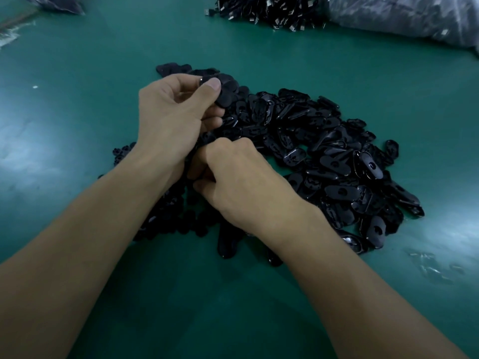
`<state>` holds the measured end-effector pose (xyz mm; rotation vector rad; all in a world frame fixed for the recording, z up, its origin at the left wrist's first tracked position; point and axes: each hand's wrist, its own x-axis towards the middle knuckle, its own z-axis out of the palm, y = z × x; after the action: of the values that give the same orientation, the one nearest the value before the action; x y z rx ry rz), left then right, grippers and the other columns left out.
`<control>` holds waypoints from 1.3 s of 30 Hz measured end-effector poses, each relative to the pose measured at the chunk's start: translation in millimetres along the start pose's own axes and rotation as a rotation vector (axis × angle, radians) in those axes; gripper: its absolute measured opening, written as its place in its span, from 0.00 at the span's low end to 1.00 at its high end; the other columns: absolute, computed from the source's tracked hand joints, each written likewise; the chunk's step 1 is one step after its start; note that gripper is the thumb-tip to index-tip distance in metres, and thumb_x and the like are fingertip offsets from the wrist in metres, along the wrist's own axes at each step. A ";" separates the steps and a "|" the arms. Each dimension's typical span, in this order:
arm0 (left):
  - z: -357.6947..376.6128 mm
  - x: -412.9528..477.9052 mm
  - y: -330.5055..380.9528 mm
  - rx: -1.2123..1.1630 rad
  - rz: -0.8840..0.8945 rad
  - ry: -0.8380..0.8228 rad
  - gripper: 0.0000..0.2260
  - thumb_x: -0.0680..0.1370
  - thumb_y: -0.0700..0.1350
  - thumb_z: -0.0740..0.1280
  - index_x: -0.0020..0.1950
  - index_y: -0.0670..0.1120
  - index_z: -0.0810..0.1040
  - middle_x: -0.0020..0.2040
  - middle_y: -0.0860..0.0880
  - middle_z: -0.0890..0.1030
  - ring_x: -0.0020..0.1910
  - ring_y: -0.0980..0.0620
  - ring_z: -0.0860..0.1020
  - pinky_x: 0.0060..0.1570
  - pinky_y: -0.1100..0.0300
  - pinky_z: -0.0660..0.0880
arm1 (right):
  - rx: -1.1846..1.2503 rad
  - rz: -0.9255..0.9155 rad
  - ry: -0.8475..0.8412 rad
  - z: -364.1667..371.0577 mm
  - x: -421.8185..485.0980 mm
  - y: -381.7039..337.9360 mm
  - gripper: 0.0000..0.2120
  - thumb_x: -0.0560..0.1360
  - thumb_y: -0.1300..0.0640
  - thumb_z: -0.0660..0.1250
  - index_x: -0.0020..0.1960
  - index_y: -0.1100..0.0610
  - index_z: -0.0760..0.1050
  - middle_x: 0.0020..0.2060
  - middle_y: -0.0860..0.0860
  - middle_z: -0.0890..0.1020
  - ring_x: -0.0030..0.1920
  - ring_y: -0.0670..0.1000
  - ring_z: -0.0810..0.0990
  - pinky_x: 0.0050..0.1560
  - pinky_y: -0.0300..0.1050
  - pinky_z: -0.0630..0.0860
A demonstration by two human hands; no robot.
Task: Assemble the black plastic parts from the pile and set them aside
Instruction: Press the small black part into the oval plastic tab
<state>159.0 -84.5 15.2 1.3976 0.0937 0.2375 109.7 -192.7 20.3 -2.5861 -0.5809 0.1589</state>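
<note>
We are pinching a flat black oval plastic part (225, 99) in our left hand (169, 117) over the big pile of black plastic pieces (324, 156), our right hand (246, 182) curled, its hold unclear, most assembly seemingly remaining.

Deep teal-green table (77, 130) right across the frame, plain, no pattern, with pale whitish glare patches at the left and right edges. Centre frame, the pile of parts (324, 156): black throughout, some pieces glossy with thin bright rims, others a dull matte. The part (225, 95) pinched by the left hand (171, 117) is matte black too. Top centre, a heap of cables (259, 9), black with small silver ends. Upper right, a bag (401, 19), greyish and see-through, dark inside. Tiny white speck (35, 87) at the left.
</note>
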 end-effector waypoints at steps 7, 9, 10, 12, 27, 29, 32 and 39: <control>0.7 -2.6 1.0 0.053 0.003 0.019 0.03 0.77 0.39 0.73 0.49 0.44 0.80 0.37 0.49 0.83 0.35 0.53 0.83 0.36 0.64 0.78 | -0.060 -0.058 0.069 0.9 -2.5 -1.6 0.05 0.79 0.59 0.65 0.54 0.54 0.77 0.45 0.52 0.79 0.40 0.54 0.75 0.42 0.52 0.78; -0.1 -2.0 1.0 0.069 0.012 0.038 0.04 0.77 0.40 0.73 0.48 0.45 0.79 0.38 0.48 0.83 0.35 0.55 0.83 0.35 0.64 0.78 | -0.049 -0.090 0.092 -0.4 -2.7 -2.1 0.03 0.79 0.58 0.65 0.52 0.55 0.76 0.44 0.52 0.78 0.40 0.54 0.73 0.41 0.51 0.76; -0.9 -1.4 1.1 0.067 0.016 0.048 0.05 0.77 0.39 0.73 0.47 0.46 0.78 0.38 0.48 0.83 0.35 0.55 0.83 0.34 0.64 0.77 | -0.020 -0.100 0.100 -1.7 -2.5 -2.2 0.03 0.79 0.58 0.65 0.51 0.56 0.75 0.45 0.53 0.78 0.41 0.55 0.75 0.43 0.52 0.76; -2.3 -0.5 1.1 0.036 0.026 0.044 0.06 0.76 0.38 0.73 0.46 0.46 0.77 0.37 0.47 0.83 0.35 0.54 0.82 0.34 0.63 0.77 | 0.056 -0.101 0.121 -6.5 -2.5 0.1 0.02 0.79 0.59 0.63 0.50 0.56 0.73 0.45 0.54 0.80 0.44 0.58 0.77 0.45 0.56 0.77; 11.2 -18.5 -3.5 0.029 -0.048 -0.237 0.04 0.75 0.33 0.73 0.47 0.41 0.82 0.37 0.46 0.84 0.38 0.48 0.86 0.40 0.61 0.81 | 0.739 0.027 0.532 -34.6 -31.1 79.9 0.10 0.78 0.64 0.69 0.49 0.49 0.81 0.40 0.48 0.87 0.37 0.46 0.85 0.37 0.35 0.77; 11.2 -19.5 -2.3 0.026 -0.055 -0.266 0.05 0.75 0.33 0.73 0.47 0.41 0.82 0.37 0.45 0.84 0.39 0.48 0.86 0.39 0.61 0.81 | 0.831 0.031 0.524 -34.7 -31.8 80.4 0.08 0.78 0.64 0.69 0.50 0.52 0.81 0.40 0.50 0.87 0.37 0.48 0.85 0.37 0.36 0.77; 11.7 -21.5 -1.6 0.032 -0.056 -0.325 0.06 0.75 0.32 0.73 0.48 0.41 0.82 0.37 0.45 0.85 0.40 0.47 0.86 0.40 0.60 0.81 | 0.944 0.042 0.516 -35.5 -33.1 80.0 0.07 0.78 0.66 0.69 0.50 0.55 0.79 0.40 0.52 0.87 0.38 0.50 0.86 0.37 0.38 0.78; 10.6 -21.6 1.2 -0.019 -0.075 -0.374 0.07 0.74 0.31 0.72 0.49 0.41 0.82 0.38 0.44 0.85 0.41 0.47 0.86 0.40 0.61 0.81 | 1.038 0.058 0.506 -36.1 -35.4 80.7 0.07 0.77 0.67 0.69 0.48 0.56 0.80 0.40 0.54 0.87 0.40 0.52 0.87 0.39 0.39 0.80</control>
<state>140.0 -99.3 16.6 1.3945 -0.1646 -0.0867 115.6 -287.5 13.5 -1.5355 -0.1456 -0.1477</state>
